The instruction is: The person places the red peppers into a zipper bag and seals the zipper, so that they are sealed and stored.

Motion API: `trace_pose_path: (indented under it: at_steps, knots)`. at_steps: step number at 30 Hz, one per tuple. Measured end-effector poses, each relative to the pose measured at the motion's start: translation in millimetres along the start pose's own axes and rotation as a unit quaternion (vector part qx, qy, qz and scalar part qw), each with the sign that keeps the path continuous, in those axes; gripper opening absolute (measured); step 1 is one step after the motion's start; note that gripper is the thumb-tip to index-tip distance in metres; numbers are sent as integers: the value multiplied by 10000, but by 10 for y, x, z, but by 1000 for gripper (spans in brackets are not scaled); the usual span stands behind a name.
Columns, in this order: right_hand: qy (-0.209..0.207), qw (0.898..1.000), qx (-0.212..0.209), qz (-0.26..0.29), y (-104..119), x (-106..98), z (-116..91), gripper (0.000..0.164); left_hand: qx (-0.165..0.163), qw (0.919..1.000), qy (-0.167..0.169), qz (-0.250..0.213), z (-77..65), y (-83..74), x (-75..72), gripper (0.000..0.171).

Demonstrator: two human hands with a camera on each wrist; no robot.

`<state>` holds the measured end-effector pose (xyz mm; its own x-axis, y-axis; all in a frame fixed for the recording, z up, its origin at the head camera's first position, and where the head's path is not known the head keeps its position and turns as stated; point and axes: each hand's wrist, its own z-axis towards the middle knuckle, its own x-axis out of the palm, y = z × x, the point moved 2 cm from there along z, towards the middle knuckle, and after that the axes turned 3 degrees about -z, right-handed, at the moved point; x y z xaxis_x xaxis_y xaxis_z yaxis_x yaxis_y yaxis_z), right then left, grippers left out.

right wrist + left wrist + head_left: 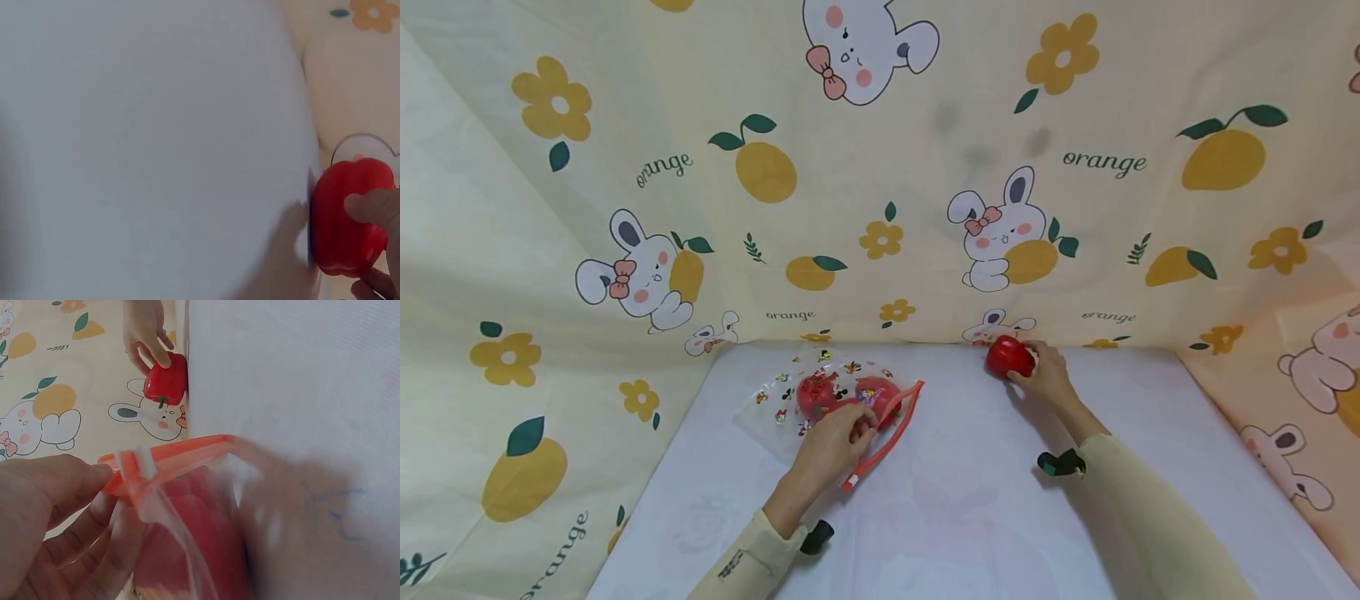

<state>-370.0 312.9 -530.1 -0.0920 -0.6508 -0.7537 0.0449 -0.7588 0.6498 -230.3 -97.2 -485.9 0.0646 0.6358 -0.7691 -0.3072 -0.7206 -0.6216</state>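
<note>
A clear zip bag (762,425) printed with small cartoon figures lies on the left of the table, with red rounded things (815,397) inside it. My left hand (833,442) pinches its orange-red zip edge (187,447) between thumb and fingers, and the edge stands raised with a white end piece. Toward the back of the table, my right hand (1047,372) grips a shiny red bell pepper (1006,357), thumb on one side and fingers on the other. A green stem shows on the pepper (167,381) in the left wrist view.
The white-covered table (970,500) runs back to a cream cloth wall (850,275) printed with rabbits, oranges and flowers. Cloth also rises along the left and right sides. A dark strap device (1062,463) sits at my right wrist.
</note>
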Motion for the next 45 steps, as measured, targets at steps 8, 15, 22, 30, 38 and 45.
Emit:
trace_pose_path:
  at_steps: [8,15,22,30,38,45]
  knots:
    - [13,9978,-360,552,96,104,-157,77,-9,10000,-1,-27,1,-3,-2,18]
    - [23,9962,-533,690,208,181,-318,78,-57,10000,6,-56,-7,-10,1,18]
    - [-32,9937,-889,686,371,245,-469,78,-40,10000,0,-47,-11,-2,3,18]
    - [-78,9893,-1190,846,523,319,-673,78,-111,9999,20,-128,-14,-12,-5,18]
    - [28,9845,-1379,1088,685,412,-866,78,-90,9999,-4,-112,-3,-1,-2,19]
    - [144,9820,-1448,1204,780,491,-1006,76,-69,9999,-17,-138,-1,-6,-11,19]
